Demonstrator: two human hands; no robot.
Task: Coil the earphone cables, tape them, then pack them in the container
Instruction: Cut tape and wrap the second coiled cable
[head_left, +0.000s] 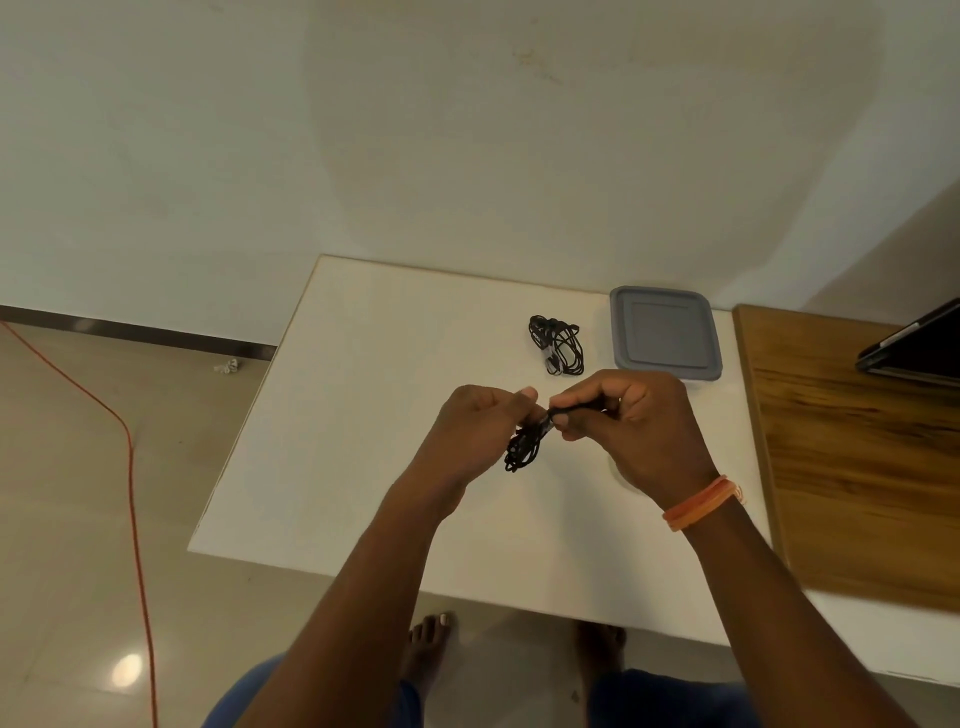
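Grip, left hand: left hand (483, 415) has its fingers curled around one end of a bundle of black earphone cable (524, 447), with loops hanging below the fist.
Grip, right hand: right hand (623, 415) pinches the other end of the same bundle between thumb and fingertips, close against the left hand; what looks like a pale band of tape shows at the spot where the two grips meet, though it is too small to be sure.
Held cable: raised above the white surface (363, 415), not resting on it.
Second cable: another coiled black earphone bundle (557, 345) lies on the surface beyond the hands, just beside the container.
Container: grey-lidded container (666, 330) sits at the far right of the surface with its lid on.
Step in hand: judging by the grips, the coil is made and is being bound at its middle; packing has not begun.
Next move calls for: pressing the binding flat all round so the loops cannot spring loose, then freeing one hand to lift the lid before either bundle can go in.
Risk: slack loops under the left hand could slip out if that grip eases too soon.
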